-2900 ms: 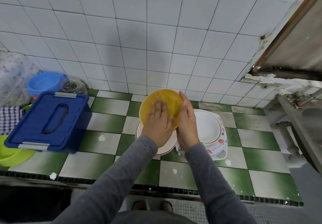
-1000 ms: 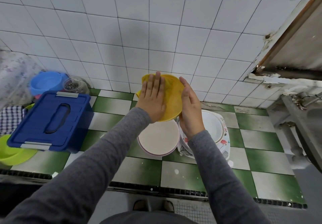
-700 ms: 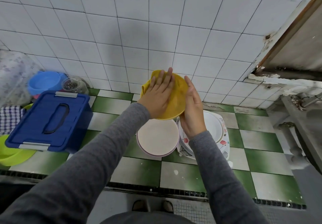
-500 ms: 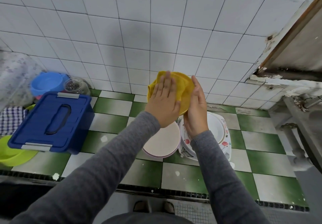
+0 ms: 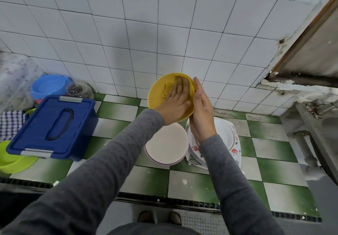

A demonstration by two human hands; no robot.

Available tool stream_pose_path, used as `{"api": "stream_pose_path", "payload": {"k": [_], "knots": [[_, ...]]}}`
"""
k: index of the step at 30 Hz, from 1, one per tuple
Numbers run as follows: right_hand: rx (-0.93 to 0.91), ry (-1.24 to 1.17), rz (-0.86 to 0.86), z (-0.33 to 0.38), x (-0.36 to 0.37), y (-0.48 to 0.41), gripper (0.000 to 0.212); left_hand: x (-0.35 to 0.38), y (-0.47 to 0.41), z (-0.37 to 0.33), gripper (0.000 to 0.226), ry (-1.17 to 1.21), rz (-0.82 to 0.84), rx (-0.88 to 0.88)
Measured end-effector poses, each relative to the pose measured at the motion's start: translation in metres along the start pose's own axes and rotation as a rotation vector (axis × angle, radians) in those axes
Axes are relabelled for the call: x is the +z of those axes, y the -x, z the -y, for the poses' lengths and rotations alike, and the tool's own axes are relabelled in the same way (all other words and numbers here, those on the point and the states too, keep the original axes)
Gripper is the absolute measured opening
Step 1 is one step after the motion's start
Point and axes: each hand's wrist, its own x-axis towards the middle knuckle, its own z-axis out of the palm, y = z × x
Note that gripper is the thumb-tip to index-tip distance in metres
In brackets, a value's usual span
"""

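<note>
A yellow plate is held up, tilted, above the green-and-white tiled counter. My left hand lies flat on its face, fingers straight, pressing a yellow cloth against it. The cloth is mostly hidden under that hand. My right hand holds the plate by its right rim, fingers pointing up along the edge.
Below the plate lie a stack of white plates and floral bowls. A blue lidded box, blue bowl, glass jar and green bowl stand left. A sink pipe is at right.
My left hand with the cloth has rubbed over the plate's face, sliding toward the right side, so more bare yellow plate shows at left. My right hand stays on the rim.
</note>
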Motion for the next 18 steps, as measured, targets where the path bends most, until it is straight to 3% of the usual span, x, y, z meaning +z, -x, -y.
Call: {"api": "stream_pose_path", "payload": {"k": [6, 10, 13, 15, 18], "knots": [[-0.007, 0.024, 0.014, 0.003, -0.011, -0.008, 0.040, -0.005, 0.019, 0.003, 0.049, -0.077, 0.064, 0.234], [-0.051, 0.046, -0.007, 0.002, -0.018, -0.009, 0.038, -0.019, 0.032, 0.000, 0.047, -0.121, 0.193, 0.112], [-0.075, 0.085, -0.053, -0.001, -0.021, -0.011, 0.038, -0.024, 0.032, 0.001, 0.048, -0.493, 0.231, 0.078], [-0.097, 0.125, -0.064, -0.003, -0.021, -0.012, 0.036, -0.019, 0.029, 0.005, 0.049, -0.621, 0.208, 0.043], [-0.121, 0.143, -0.084, -0.005, -0.019, -0.012, 0.033, -0.007, 0.027, 0.011, 0.051, -0.616, 0.128, -0.080]]}}
